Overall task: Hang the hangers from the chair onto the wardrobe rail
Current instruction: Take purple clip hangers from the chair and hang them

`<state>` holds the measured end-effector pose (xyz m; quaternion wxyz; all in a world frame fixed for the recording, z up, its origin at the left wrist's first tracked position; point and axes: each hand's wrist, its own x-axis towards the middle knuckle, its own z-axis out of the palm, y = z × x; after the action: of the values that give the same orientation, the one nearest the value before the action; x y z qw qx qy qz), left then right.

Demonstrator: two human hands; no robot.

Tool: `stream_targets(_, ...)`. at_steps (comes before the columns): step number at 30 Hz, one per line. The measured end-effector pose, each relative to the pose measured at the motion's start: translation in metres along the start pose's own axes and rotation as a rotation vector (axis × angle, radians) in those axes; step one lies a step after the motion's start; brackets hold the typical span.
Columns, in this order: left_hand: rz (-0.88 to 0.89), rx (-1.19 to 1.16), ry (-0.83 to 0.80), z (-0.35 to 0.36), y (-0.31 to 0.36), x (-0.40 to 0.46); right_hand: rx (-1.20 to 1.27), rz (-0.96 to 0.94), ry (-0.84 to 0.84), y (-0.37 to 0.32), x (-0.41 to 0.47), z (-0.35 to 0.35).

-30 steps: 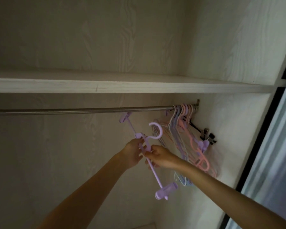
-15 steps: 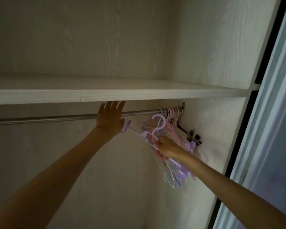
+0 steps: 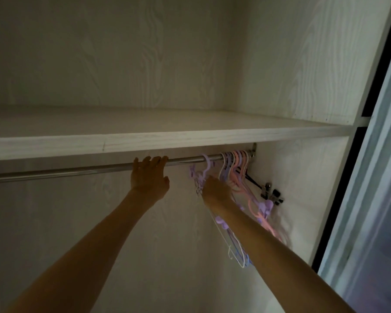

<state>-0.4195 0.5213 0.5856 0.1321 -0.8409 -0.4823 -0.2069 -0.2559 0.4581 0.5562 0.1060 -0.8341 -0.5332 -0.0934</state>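
Note:
A steel wardrobe rail (image 3: 77, 171) runs under a pale wooden shelf. My left hand (image 3: 149, 175) is raised to the rail, its fingers hooked over the bar. My right hand (image 3: 215, 189) grips a purple clip hanger (image 3: 204, 170), whose hook sits over the rail just left of the bunch. Several pink, purple and white hangers (image 3: 236, 164) hang packed at the rail's right end, their lower parts trailing behind my right forearm.
The shelf (image 3: 190, 136) overhangs the rail closely. A black clip hanger with metal clips (image 3: 270, 193) rests against the right side wall (image 3: 303, 177). A sliding door edge (image 3: 370, 177) borders the right. The rail's left stretch carries nothing.
My left hand let go of the purple hanger and rose to the rail. My right hand lifted the hanger until its hook went over the bar.

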Motion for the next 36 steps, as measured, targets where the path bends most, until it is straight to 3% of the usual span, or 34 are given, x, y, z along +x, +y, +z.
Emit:
stream_targets(5, -0.012, -0.02, 0.019, 0.004, 0.0, -0.002, 0.084, -0.101, 0.063, 0.02, 0.01, -0.015)
stream_targets(8, -0.009, -0.009, 0.029, 0.005, 0.0, 0.0, 0.139, -0.192, 0.356, 0.037, 0.022, -0.038)
stream_targets(9, -0.015, -0.004, 0.029, 0.006, 0.001, -0.001, 0.158, -0.257, 0.38, 0.04, 0.027, -0.044)
stream_targets(14, -0.026, 0.003, 0.018, 0.009, 0.001, -0.002, 0.091, -0.449, 0.163, 0.028, 0.058, -0.034)
stream_targets(27, -0.04, 0.077, 0.04, 0.01, 0.01, 0.002, -0.092, -0.458, 0.25, 0.082, 0.077, -0.038)
stream_targets(30, 0.094, 0.018, 0.071, 0.004, 0.031, 0.011, -0.106, -0.474, 0.228, 0.081, 0.071, -0.041)
stream_targets(33, 0.259, -0.108, 0.01, -0.002, 0.054, 0.029, 0.039, -0.472, 0.307, 0.088, 0.044, -0.046)
stream_targets(36, 0.403, -0.08, -0.022, -0.001, 0.076, 0.048, 0.111, -0.492, 0.3, 0.102, 0.001, -0.053)
